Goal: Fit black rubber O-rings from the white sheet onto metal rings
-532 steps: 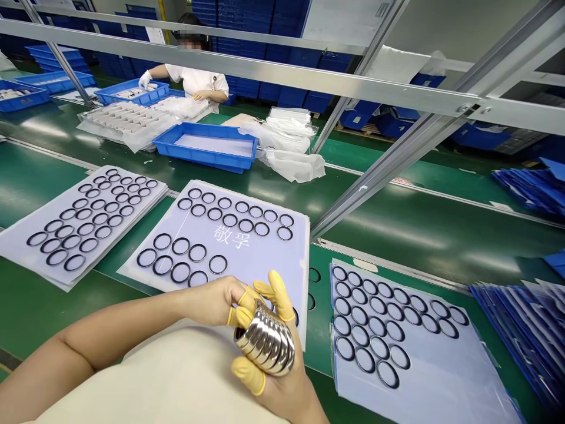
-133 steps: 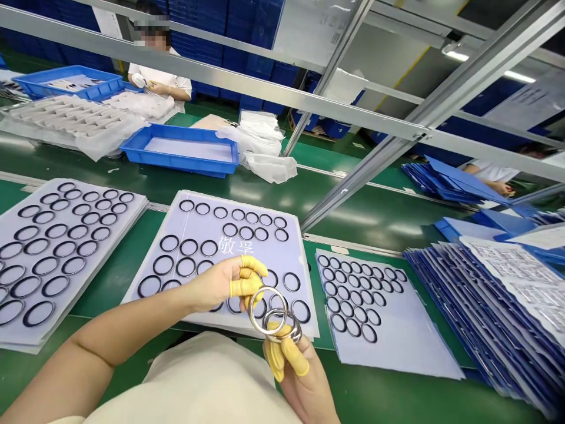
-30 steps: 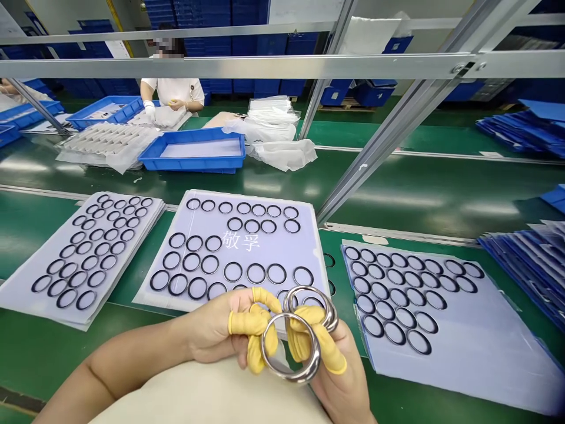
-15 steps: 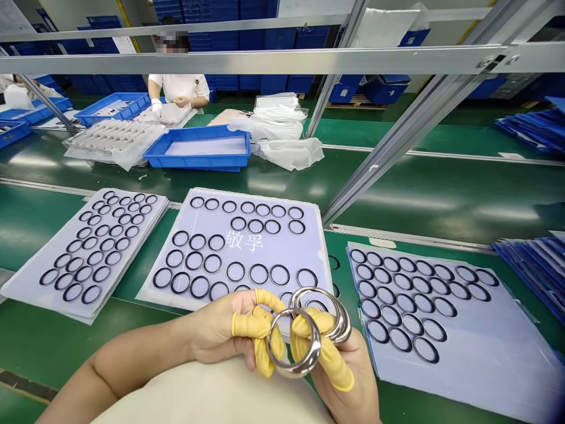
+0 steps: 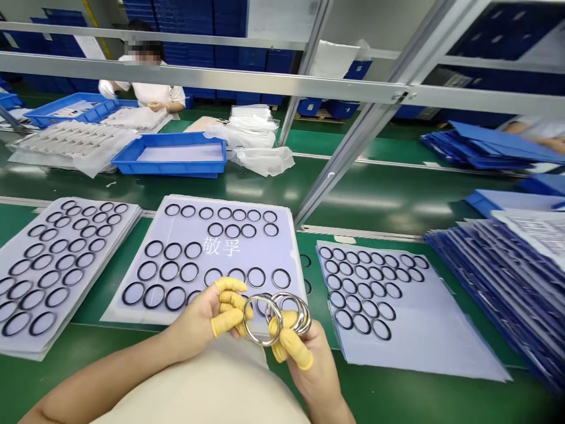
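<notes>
Several shiny silver metal rings are in my right hand (image 5: 295, 338), which has yellow finger cots on its fingers. They fan out above and behind its thumb. The front metal ring (image 5: 248, 335) faces me and stands apart from the bunch. My left hand (image 5: 216, 312), also in yellow finger cots, pinches that ring's left rim with bent fingers; the exact contact is partly hidden. Behind the hands lies a white sheet (image 5: 260, 250) carrying rows of dark-rimmed rings (image 5: 169, 271). The hands cover some of its front rows.
More rings lie on a left stack of sheets (image 5: 99, 259) and a right sheet (image 5: 424, 330). Blue folders (image 5: 494, 282) are piled far right. A metal frame (image 5: 353, 141) crosses ahead. Beyond it are a blue tray (image 5: 168, 166), plastic bags (image 5: 262, 159) and a person (image 5: 154, 97).
The view has swung right, bringing the blue folder pile further in. The front ring has turned to show a thinner rim, and my left fingers have drawn back to its left edge.
</notes>
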{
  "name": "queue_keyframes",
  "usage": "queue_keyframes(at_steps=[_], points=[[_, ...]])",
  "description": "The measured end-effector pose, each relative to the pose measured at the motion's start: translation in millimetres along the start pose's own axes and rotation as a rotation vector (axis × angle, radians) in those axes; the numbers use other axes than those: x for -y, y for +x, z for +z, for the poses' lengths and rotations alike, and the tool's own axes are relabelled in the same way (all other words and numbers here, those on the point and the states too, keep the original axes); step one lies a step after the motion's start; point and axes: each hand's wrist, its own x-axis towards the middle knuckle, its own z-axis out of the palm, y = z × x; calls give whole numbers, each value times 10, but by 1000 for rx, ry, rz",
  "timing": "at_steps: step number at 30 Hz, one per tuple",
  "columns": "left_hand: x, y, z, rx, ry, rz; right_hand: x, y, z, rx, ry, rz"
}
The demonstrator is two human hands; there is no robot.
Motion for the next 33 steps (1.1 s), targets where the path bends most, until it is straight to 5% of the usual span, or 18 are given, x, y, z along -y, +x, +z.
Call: queue_keyframes(at_steps=[5, 8, 13, 17, 20, 24, 29, 33], points=[[164, 77, -151, -122, 417, 49, -493, 43, -671, -470, -378, 36], [271, 145, -266, -184, 575, 129, -958, 74, -1097, -635, -577, 132], [363, 370, -659, -311, 906, 218, -1740, 108, -1363, -584, -786, 255], [252, 681, -1111, -388, 1169, 180, -2063, 176, -1356, -516, -813, 339], [135, 911, -1365, -447, 1235, 157, -2102, 253, -1366, -523, -774, 406], [78, 1192, -1478, -444, 1278, 119, -1966, 296, -1409, -602, -643, 478], [19, 1367, -1410, -417, 1175, 111, -1662, 230, -1348, -704, -412, 425], [-97, 1197, -1132, -378, 969, 166, -1312, 141, -1109, -744, -176, 288]])
